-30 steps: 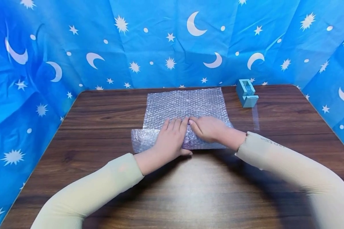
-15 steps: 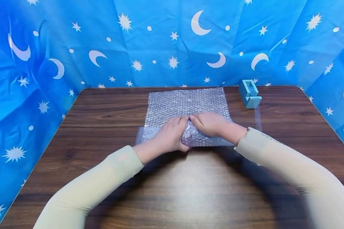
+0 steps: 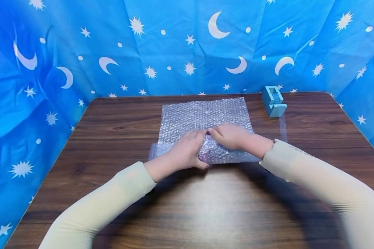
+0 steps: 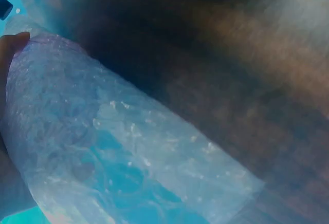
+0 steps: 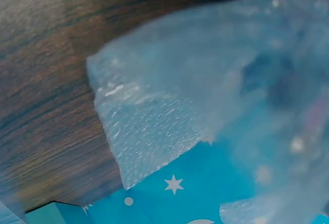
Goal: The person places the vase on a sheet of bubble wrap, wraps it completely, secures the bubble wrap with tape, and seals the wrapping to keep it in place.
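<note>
A sheet of clear bubble wrap (image 3: 202,114) lies on the table, its near part rolled around a thing with a pinkish tint that is mostly hidden. My left hand (image 3: 187,150) grips the left part of the roll, thumb at the near side and fingers over the top. My right hand (image 3: 232,136) holds the roll's top from the right, its fingers curled over. The fingertips of both hands nearly meet. In the left wrist view the rolled wrap (image 4: 128,131) extends past the left hand's thumb. In the right wrist view the wrap's loose corner (image 5: 149,126) shows.
A light-blue tape dispenser (image 3: 273,102) stands at the back right of the wooden table (image 3: 112,121), with a strip of clear tape (image 3: 283,129) hanging toward the front. Behind the table hangs a blue cloth (image 3: 174,41) with moons and stars.
Both hands have shifted slightly, and the left hand's fingers, flat across the wrap earlier, now bend round the roll. The whole view has moved a little.
</note>
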A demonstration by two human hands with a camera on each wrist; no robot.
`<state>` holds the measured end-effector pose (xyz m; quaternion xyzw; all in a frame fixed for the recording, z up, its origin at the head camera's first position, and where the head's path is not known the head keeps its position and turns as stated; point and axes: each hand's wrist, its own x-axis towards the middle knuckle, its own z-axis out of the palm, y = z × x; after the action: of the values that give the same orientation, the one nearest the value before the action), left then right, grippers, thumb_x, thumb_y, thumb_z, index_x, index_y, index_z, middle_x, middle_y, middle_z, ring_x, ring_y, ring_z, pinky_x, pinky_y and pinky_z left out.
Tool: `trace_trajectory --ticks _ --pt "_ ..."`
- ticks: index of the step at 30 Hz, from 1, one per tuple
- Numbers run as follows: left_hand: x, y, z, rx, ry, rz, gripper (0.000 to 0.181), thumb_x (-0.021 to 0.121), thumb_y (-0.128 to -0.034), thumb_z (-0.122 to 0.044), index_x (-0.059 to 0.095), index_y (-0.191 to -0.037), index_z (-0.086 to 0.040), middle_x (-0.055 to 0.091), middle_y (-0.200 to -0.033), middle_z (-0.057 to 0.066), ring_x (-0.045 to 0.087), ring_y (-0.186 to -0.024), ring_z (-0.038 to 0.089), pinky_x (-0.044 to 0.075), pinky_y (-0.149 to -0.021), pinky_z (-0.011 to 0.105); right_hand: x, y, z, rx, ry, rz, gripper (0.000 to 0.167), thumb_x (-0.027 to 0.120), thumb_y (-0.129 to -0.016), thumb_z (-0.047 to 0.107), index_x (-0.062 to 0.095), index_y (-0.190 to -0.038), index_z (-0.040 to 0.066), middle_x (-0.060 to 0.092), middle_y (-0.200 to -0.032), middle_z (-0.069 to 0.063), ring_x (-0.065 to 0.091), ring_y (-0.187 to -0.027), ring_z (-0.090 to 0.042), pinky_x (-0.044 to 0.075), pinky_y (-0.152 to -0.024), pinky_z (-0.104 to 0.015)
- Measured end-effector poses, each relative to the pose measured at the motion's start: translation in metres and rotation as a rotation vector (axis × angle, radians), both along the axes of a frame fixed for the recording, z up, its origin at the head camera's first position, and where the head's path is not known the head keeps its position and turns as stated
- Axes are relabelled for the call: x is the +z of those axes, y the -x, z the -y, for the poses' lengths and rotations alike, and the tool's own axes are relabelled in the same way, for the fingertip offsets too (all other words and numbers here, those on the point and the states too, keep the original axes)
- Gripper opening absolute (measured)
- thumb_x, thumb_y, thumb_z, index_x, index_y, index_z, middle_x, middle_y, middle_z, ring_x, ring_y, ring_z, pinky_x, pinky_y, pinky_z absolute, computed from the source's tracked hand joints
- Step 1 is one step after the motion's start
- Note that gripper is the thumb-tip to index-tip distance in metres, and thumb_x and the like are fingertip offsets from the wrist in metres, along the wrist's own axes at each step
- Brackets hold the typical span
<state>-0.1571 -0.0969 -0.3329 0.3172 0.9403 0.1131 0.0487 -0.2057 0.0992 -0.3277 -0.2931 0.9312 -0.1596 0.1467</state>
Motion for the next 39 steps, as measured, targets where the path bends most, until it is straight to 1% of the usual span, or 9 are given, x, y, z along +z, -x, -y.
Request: trace_trajectory --ticks 4,9,11,16,18,24,30,34,39 --pt "0.001 0.004 -0.001 0.006 0.032 0.02 0.112 0.093 -0.0697 -0.045 0.036 -0.152 0.007 0.052 -0.15 0.027 0.051 -0.141 0.041 0.038 -0.122 0.053 0.001 0.0 -0.001 0.024 -0.015 -0.068 0.056 0.03 -0.11 0.036 0.065 -0.135 0.001 0.077 -0.105 -0.017 0.073 -0.107 -0.035 0.053 -0.104 -0.052" --pt "0.006 0.011 -0.004 0.052 0.065 0.095 0.113 0.092 -0.0711 -0.045 0.034 -0.154 0.004 0.049 -0.154 0.024 0.049 -0.142 0.043 0.036 -0.119 0.064 0.012 -0.005 -0.005 -0.029 -0.067 -0.125 0.061 0.035 -0.109 0.048 0.057 -0.145 0.004 0.07 -0.133 -0.019 0.065 -0.126 -0.038 0.049 -0.109 -0.057" --pt "0.009 0.014 -0.005 0.075 0.069 0.143 0.116 0.092 -0.0711 -0.044 0.03 -0.157 0.003 0.045 -0.158 0.024 0.045 -0.145 0.044 0.031 -0.119 0.069 0.017 -0.012 -0.009 -0.032 -0.053 -0.186 0.062 0.042 -0.107 0.051 0.053 -0.149 0.005 0.064 -0.142 -0.02 0.059 -0.134 -0.038 0.045 -0.114 -0.057" --pt "0.013 0.022 -0.007 0.095 0.099 0.205 0.116 0.093 -0.0707 -0.044 0.029 -0.158 -0.001 0.048 -0.158 0.019 0.047 -0.144 0.041 0.028 -0.117 0.075 0.016 -0.037 -0.019 0.108 0.0 -0.418 0.071 0.061 -0.099 0.051 0.047 -0.152 0.006 0.052 -0.154 -0.02 0.049 -0.144 -0.039 0.039 -0.119 -0.06" --pt "0.015 0.024 -0.008 0.095 0.11 0.221 0.112 0.092 -0.0718 -0.043 0.032 -0.157 -0.003 0.049 -0.157 0.017 0.047 -0.144 0.039 0.026 -0.116 0.078 0.011 -0.046 -0.02 0.152 -0.013 -0.454 0.08 0.065 -0.095 0.054 0.042 -0.155 0.008 0.047 -0.158 -0.019 0.044 -0.147 -0.04 0.037 -0.118 -0.064" --pt "0.018 0.027 -0.009 0.099 0.108 0.247 0.105 0.092 -0.0724 -0.038 0.036 -0.155 -0.007 0.046 -0.16 0.013 0.044 -0.147 0.037 0.019 -0.115 0.082 -0.005 -0.056 -0.019 0.143 -0.049 -0.422 0.102 0.07 -0.085 0.064 0.032 -0.161 0.008 0.04 -0.164 -0.017 0.038 -0.152 -0.039 0.036 -0.117 -0.068" --pt "0.013 0.029 -0.009 0.116 0.086 0.259 0.106 0.093 -0.0713 -0.04 0.036 -0.154 -0.005 0.05 -0.157 0.014 0.049 -0.144 0.036 0.022 -0.117 0.078 -0.013 -0.046 -0.014 0.111 0.01 -0.402 0.109 0.081 -0.076 0.061 0.036 -0.157 0.001 0.048 -0.156 -0.021 0.051 -0.141 -0.042 0.043 -0.113 -0.064" --pt "0.012 0.032 -0.007 0.108 0.07 0.28 0.105 0.091 -0.0729 -0.04 0.036 -0.154 -0.003 0.051 -0.155 0.016 0.051 -0.142 0.036 0.025 -0.115 0.079 -0.013 -0.04 -0.01 0.092 -0.009 -0.391 0.113 0.084 -0.071 0.061 0.037 -0.157 0.003 0.053 -0.152 -0.023 0.056 -0.134 -0.046 0.045 -0.108 -0.068" --pt "0.016 0.04 -0.006 0.084 0.056 0.299 0.098 0.09 -0.0742 -0.037 0.039 -0.149 0.0 0.057 -0.148 0.015 0.059 -0.134 0.034 0.033 -0.111 0.077 -0.01 -0.031 -0.006 0.09 -0.048 -0.399 0.116 0.087 -0.068 0.062 0.038 -0.157 0.007 0.059 -0.144 -0.023 0.065 -0.121 -0.046 0.052 -0.099 -0.064"
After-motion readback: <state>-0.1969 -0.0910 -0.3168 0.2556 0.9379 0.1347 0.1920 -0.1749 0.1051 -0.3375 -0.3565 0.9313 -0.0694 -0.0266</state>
